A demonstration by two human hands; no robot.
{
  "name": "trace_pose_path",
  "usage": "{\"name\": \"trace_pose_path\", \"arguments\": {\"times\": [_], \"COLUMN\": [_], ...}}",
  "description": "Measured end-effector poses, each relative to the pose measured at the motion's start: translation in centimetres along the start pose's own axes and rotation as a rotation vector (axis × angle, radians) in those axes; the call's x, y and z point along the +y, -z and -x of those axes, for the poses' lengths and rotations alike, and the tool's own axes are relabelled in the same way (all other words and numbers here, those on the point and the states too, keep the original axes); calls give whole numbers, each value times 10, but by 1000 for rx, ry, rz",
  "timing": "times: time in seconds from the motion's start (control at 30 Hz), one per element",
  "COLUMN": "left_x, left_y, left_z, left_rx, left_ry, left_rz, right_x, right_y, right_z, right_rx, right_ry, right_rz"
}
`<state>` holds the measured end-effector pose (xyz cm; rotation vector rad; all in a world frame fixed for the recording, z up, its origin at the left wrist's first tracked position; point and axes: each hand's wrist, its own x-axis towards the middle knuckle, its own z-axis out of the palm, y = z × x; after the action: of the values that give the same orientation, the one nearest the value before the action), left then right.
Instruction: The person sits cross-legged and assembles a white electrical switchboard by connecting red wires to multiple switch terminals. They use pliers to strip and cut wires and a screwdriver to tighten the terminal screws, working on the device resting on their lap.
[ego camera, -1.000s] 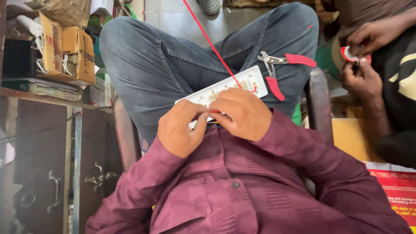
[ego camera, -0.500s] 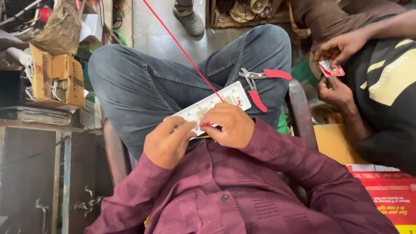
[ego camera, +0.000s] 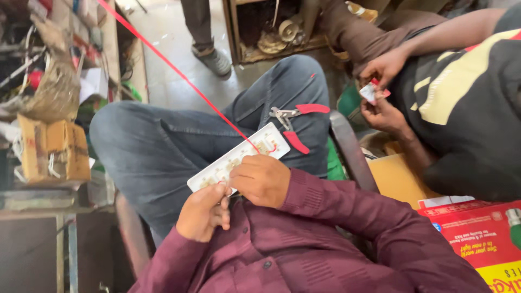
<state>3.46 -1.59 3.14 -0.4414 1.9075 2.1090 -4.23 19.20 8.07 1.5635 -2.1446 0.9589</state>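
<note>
Head view: I saw the white switchboard plate (ego camera: 239,157) lying face-down on the lap, wiring side up. My left hand (ego camera: 203,211) pinched its near end, fingers closed on the edge. My right hand (ego camera: 260,179) was curled over the middle; I couldn't tell what its fingertips held. A red wire (ego camera: 179,73) ran taut from the plate's far end. Red-handled pliers (ego camera: 296,122) rested on the thigh. I'd judge it best to keep the plate braced. A co-worker's hands (ego camera: 380,87) worked a small part nearby.
</note>
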Motion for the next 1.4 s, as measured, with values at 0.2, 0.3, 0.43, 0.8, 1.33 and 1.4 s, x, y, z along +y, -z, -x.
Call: {"name": "trace_pose_path", "arguments": {"times": [0.2,0.3,0.43,0.8,1.33,1.4], "left_x": [26,26,-5,-13,-27,-25], "left_y": [-12,-16,-9,0,5,3], "left_z": [15,13,1,-13,-9,-10], "left_rx": [308,290,143,305,345,360], "left_ry": [-1044,-1081,-508,-834,-948,-1102], "left_rz": [-842,-830,-452,-753,-842,-899], "right_x": [2,2,1,-3,-3,-5], "right_y": [-1,-3,-4,0,-2,-2], "right_z": [1,3,6,7,7,6], "right_rx": [49,65,7,70,21,23], "right_ry": [-114,-124,-83,-150,-164,-167], "right_rz": [-47,-48,-35,-79,-46,-50]}}
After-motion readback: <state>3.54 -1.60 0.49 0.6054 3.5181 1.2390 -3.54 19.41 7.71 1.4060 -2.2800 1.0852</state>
